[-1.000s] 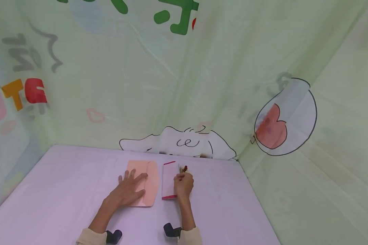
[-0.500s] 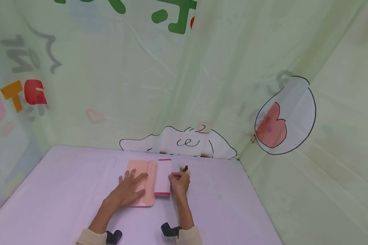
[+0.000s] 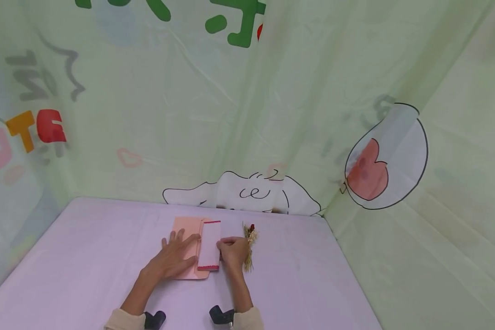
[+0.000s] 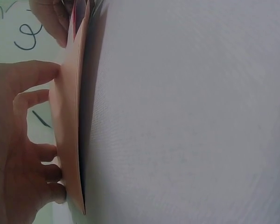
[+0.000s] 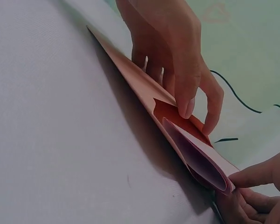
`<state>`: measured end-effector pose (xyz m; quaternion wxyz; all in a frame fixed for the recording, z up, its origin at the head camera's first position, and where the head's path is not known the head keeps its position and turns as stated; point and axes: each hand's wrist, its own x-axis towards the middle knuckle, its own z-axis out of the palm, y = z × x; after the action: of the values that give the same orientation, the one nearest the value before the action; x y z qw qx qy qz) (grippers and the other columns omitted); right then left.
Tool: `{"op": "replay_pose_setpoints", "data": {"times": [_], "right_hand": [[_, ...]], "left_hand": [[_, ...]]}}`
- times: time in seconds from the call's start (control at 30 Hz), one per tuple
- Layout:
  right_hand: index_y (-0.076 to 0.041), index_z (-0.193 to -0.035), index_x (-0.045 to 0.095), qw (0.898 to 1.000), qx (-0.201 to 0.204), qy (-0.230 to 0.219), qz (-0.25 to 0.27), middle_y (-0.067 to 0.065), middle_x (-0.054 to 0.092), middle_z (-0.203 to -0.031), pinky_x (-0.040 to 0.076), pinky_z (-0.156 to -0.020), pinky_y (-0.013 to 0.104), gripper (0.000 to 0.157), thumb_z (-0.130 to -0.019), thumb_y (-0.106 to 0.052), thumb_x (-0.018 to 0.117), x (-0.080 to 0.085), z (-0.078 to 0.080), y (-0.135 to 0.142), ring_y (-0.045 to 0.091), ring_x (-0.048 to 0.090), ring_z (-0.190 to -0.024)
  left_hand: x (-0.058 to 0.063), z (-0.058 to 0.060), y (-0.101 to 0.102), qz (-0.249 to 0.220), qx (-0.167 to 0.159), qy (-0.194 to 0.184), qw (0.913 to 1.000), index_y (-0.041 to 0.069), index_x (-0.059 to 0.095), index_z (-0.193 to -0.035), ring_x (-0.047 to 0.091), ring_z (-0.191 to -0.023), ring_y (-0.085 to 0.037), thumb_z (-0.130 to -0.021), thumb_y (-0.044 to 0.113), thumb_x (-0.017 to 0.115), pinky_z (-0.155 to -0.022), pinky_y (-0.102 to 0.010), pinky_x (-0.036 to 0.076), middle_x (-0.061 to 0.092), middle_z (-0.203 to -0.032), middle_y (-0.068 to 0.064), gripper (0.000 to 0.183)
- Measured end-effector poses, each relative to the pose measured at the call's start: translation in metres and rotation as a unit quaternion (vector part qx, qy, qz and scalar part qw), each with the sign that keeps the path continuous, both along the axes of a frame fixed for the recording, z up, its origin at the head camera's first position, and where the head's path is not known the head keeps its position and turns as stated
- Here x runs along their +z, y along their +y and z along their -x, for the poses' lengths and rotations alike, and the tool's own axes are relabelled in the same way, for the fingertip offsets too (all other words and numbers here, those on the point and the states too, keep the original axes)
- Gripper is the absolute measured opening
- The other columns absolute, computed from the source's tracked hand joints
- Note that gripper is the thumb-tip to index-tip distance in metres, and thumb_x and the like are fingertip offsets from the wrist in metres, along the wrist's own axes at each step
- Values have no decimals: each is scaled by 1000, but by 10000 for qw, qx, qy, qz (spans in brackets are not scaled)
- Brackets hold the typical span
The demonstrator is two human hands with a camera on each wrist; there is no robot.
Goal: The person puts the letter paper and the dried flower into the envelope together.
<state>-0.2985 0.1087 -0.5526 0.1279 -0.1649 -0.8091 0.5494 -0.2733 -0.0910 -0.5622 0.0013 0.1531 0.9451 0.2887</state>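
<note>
A salmon-pink envelope [image 3: 187, 223] lies on the table under my left hand [image 3: 171, 254], whose spread fingers press on it. In the right wrist view the left thumb and index finger touch the edge of the envelope's mouth, which gapes to an orange inside [image 5: 170, 114]. My right hand [image 3: 234, 252] pinches the right edge of a folded white card [image 3: 210, 245] with red trim at both ends. The card's left part reaches into the mouth, seen end-on in the right wrist view as a loop of paper [image 5: 200, 156].
A small bunch of dried flowers [image 3: 250, 238] with a red bloom lies right behind the right hand. The pale lilac tabletop [image 3: 305, 275] ends at printed cloth walls [image 3: 128, 114] at the back and sides.
The right hand has carried the folded card left, from beside the envelope to over its right part and into the mouth. The dried flowers now show more fully. My left hand stays put.
</note>
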Motion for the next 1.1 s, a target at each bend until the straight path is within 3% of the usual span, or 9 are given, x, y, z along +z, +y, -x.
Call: {"op": "replay_pose_setpoints", "data": {"times": [0.57,1.1], "right_hand": [[2,-81,81,9994,275,180,-60,10,72,-64,51,-45,23,5,-85,1,84,-5,6,-14,10,59,-44],[4,-86,82,9972,649,273,-268,11,74,-70,54,-49,21,7,-91,3,77,-2,5,-26,10,65,-51]], "left_hand": [[3,0,-3,-66,-154,-17,9999,21,54,-158,28,-154,-73,-101,39,69,-118,-91,19,36,-169,-38,62],[1,0,-4,-30,-82,-38,10000,23,53,-159,28,-157,-68,-101,41,68,-121,-89,18,35,-171,-35,62]]}}
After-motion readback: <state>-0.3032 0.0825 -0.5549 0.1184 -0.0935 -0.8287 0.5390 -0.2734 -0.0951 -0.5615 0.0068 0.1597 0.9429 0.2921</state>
